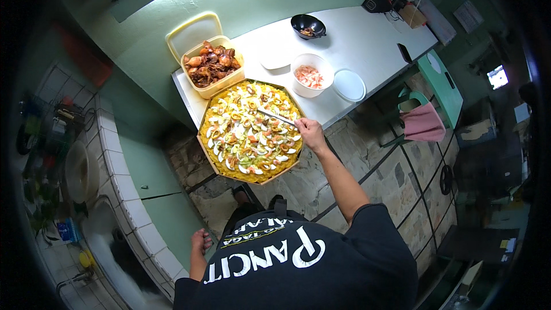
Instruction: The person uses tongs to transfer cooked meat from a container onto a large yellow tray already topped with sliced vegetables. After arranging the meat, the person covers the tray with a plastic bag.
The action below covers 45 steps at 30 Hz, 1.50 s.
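My right hand (311,134) is closed around the handle of a slim metal utensil (276,116). Its far end reaches into the toppings of a large noodle platter (252,132), so I cannot make out its tip. Yellow noodles fill the octagonal tray, under egg slices, brown rings, pink pieces and shredded greens. The tray's near side juts past the table edge. Low at my left side hangs my left hand (201,241), fingers loosely bent and apart, holding nothing.
On the white table (252,43) stand a lidded tub of dark brown pieces (211,66), a white tub of pink pieces (310,77), its round lid (349,85) and a black bowl (308,26). A tiled sink counter (129,192) runs along my left. A pink cloth (423,122) hangs right.
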Tool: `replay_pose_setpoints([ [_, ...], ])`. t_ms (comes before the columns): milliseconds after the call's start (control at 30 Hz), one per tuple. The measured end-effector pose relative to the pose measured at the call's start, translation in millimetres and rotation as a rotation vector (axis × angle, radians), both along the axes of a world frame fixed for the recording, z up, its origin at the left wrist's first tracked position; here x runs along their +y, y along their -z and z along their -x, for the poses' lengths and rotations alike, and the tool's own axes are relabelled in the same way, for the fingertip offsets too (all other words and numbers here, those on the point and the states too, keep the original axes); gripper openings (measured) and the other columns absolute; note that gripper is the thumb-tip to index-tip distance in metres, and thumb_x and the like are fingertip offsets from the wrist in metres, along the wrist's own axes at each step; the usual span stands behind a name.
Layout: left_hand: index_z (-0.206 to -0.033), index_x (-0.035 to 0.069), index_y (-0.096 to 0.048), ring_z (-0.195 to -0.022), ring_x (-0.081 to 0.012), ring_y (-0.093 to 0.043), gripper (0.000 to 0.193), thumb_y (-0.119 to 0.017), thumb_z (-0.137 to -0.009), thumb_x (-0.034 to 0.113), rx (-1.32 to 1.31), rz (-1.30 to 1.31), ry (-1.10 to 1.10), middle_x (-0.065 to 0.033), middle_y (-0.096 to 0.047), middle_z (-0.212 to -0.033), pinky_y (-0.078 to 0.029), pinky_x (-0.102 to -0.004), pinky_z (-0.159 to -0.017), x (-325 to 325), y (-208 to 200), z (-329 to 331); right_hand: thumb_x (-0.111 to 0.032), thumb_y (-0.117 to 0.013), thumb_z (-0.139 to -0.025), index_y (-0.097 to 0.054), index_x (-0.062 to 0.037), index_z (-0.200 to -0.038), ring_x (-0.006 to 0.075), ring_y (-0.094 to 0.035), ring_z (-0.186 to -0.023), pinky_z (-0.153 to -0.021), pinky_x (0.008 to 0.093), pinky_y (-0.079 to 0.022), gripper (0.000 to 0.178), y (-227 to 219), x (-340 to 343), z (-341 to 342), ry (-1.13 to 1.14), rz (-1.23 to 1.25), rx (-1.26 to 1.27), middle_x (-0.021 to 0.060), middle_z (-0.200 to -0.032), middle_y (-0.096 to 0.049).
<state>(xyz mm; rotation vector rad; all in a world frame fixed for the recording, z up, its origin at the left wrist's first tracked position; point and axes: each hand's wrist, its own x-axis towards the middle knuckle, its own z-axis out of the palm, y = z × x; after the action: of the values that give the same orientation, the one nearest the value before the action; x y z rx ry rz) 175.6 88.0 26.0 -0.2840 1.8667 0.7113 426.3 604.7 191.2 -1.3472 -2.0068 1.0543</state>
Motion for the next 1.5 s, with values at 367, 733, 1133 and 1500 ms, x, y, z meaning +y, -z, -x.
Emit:
replay_pose_setpoints([
  [367,-0.123,0.017,-0.048,-0.079,-0.0206,-0.058,0.035,-0.048,-0.094,0.037,-0.047,0.074,0.002,-0.0022,-0.057,-0.096,-0.046,-0.0404,-0.065,-39.8,9.3,-23.6,-0.027,-0.054,-0.089,-0.068,-0.0037,-0.088,0.0366,-0.063,-0.081,-0.073,0.0444,-0.048,0.027,-50.2,8.3,27.0,-0.062,-0.283,-0.183,0.0184,-0.088,-0.065],
  [733,-0.13,0.015,-0.042,-0.089,-0.0259,-0.057,0.041,-0.045,-0.095,0.036,-0.039,0.001,-0.227,-0.0065,-0.055,-0.104,-0.045,-0.0457,-0.074,-38.9,15.1,4.7,-0.028,-0.052,-0.091,-0.067,-0.0101,-0.095,0.0322,-0.065,-0.086,-0.074,0.0422,-0.052,0.024,-87.2,98.6,195.3,-0.232,-0.538,-0.527,0.0141,-0.09,-0.067],
  [1133,-0.134,0.014,-0.039,-0.102,-0.0314,-0.054,0.044,-0.044,-0.095,0.035,-0.147,0.042,-0.339,-0.0109,-0.052,-0.122,-0.042,-0.0518,-0.085,-88.3,40.3,14.7,-0.017,-0.053,-0.083,-0.07,-0.0066,-0.09,0.0342,-0.066,-0.088,-0.075,0.0464,-0.052,0.021,-86.7,118.9,262.8,-0.224,-0.575,-0.733,0.0178,-0.093,-0.068],
  [1500,-0.132,0.013,-0.04,-0.091,-0.0266,-0.056,0.044,-0.046,-0.095,0.035,-0.061,-0.018,-0.138,-0.0087,-0.054,-0.112,-0.045,-0.0487,-0.078,-51.2,25.2,62.0,-0.03,-0.051,-0.091,-0.067,-0.0063,-0.09,0.0345,-0.064,-0.087,-0.08,0.047,-0.049,0.028,-93.8,82.6,268.6,-0.392,-0.55,-0.701,0.0186,-0.089,-0.067],
])
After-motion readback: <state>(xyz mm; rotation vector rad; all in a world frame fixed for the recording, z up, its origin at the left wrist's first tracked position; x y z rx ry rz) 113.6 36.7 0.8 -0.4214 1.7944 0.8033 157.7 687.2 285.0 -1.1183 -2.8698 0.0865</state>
